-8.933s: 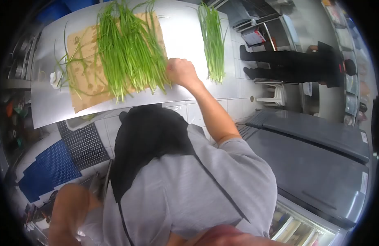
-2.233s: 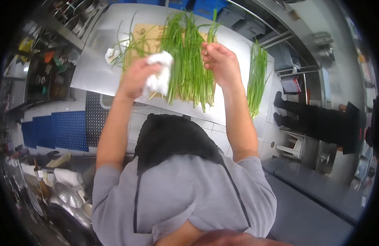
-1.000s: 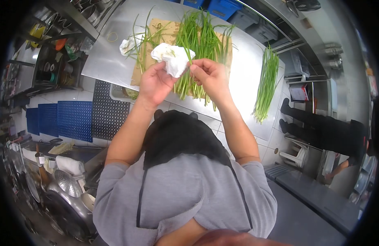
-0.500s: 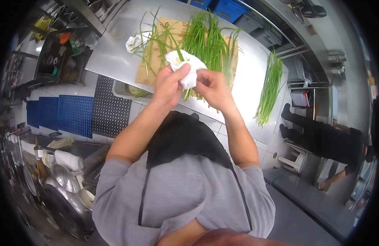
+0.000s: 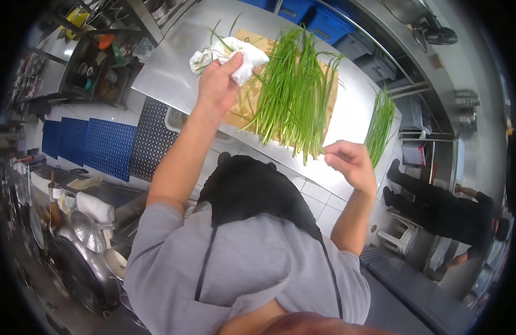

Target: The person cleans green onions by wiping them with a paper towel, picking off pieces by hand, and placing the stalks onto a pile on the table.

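A crumpled white cloth (image 5: 251, 57) is in my left hand (image 5: 218, 86), with the thumb pressed over it. Thin green stalks poke out around the cloth at the far left of the cutting board (image 5: 234, 118). A thick spread of long green chives (image 5: 294, 92) lies over the board, pale ends towards me. My right hand (image 5: 351, 163) is at the near right corner of this pile, thumb and forefinger pinched at the pale end of a chive stalk. Another bunch of chives (image 5: 379, 125) rests on the steel table to the right, beyond my right hand.
The board sits on a steel table (image 5: 163, 75). Blue bins (image 5: 325, 25) stand behind it. A perforated black mat (image 5: 152, 139) and blue mats (image 5: 110, 148) cover the floor at left. Pans and a skimmer (image 5: 86, 230) are lower left. A person in dark clothes (image 5: 436, 209) is at right.
My hands have moved apart: the left went up and left with the cloth, the right went down and right to the pile's edge. The stalks I held at the cloth are no longer between both hands.
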{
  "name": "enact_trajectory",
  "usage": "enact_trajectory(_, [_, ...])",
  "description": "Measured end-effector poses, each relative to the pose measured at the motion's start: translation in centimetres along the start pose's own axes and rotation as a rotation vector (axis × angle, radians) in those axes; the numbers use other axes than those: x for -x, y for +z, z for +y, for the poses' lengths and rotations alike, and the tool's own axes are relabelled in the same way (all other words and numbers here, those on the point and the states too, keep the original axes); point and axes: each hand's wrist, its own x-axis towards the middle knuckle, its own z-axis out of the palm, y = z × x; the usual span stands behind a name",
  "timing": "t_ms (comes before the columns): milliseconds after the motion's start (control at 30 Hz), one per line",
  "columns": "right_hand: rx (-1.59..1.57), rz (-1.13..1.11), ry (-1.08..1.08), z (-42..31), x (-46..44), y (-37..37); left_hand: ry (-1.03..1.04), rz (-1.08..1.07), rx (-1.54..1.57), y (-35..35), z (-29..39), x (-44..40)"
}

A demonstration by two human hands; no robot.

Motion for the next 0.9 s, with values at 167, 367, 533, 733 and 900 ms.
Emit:
enact_trajectory(167, [0.051, 0.035, -0.014, 0.2, 2.4, -2.8, 0.034, 0.105, -0.089, -2.2, 0.6, -2.6])
enact_trajectory(367, [0.052, 0.169, 0.047, 0.9, 5.8, -7.2, 0.121, 0.195, -0.132, -8.4, 3.6, -6.0])
enact_trajectory(533, [-0.049, 0.775, -0.149, 3.6, 7.6, -11.9, 0.134, 0.246, -0.095, -9.4, 5.7, -3.9])
enact_trajectory(733, [0.485, 1.109, 0.245, 14.8, 6.3, -14.7, -0.035, 0.138, 0.034, -7.8, 3.1, -1.1])
enact_trajectory(900, [1.019, 1.027, 0.469, 16.6, 5.6, -10.8, -0.011, 0.203, 0.121, -4.8, 3.2, 1.8])
